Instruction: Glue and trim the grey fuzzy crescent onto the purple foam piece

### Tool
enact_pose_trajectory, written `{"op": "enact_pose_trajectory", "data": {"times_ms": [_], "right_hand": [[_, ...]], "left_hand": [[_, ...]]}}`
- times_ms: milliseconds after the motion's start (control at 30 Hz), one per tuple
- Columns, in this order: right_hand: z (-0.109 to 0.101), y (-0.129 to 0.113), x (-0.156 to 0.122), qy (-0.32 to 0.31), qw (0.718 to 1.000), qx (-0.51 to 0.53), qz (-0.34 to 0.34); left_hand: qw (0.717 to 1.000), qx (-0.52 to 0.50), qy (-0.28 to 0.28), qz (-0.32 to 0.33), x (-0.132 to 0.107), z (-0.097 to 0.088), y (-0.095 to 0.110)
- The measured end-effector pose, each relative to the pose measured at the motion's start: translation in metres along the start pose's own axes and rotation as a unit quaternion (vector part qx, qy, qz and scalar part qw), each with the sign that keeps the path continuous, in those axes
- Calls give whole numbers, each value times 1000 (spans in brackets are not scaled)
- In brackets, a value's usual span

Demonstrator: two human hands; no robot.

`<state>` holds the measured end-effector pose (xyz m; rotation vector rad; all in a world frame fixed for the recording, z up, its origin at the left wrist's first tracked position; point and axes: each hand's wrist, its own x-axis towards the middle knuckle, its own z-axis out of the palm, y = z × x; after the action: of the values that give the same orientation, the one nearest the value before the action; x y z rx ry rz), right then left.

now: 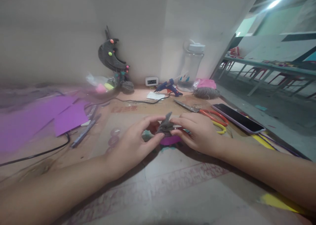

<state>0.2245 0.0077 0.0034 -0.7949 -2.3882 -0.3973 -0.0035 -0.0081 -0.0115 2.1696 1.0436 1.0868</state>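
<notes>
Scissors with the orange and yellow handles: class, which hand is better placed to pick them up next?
Probably the right hand: the scissors lie just beyond it, while the left hand sits across the grey piece both pinch.

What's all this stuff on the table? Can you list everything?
grey piece: one, grey, pinched between both hands
scissors: one, orange and yellow handles, right of hands
phone: one, dark, far right
glue gun: one, blue, at back
bottle: one, clear, at back
clock: one, white, at back
twine: one ball, grey, beside bottle
paper: several sheets, purple, left
ornament: one, dark, at back
cable: at least one, black, left
left hand: one, bare, pinching grey piece
right hand: one, bare, pinching grey piece
</notes>
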Motion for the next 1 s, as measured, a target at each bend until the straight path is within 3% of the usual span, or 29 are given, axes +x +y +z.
{"op": "enact_pose_trajectory", "data": {"times_ms": [600,733,833,900,1000], "right_hand": [[5,7,-1,-6,999,36,4],[5,6,0,-6,985,126,117],[6,9,4,28,949,209,235],[7,12,8,27,920,249,302],[9,14,11,-23,875,332,352]], "left_hand": [[1000,-6,-9,-18,0,0,2],[995,-60,-12,-73,7,-1,-5],[990,-99,-35,-96,12,-1,-11],[989,-116,-42,-79,12,-2,-14],[990,-133,-41,-27,11,-2,-13]]}}
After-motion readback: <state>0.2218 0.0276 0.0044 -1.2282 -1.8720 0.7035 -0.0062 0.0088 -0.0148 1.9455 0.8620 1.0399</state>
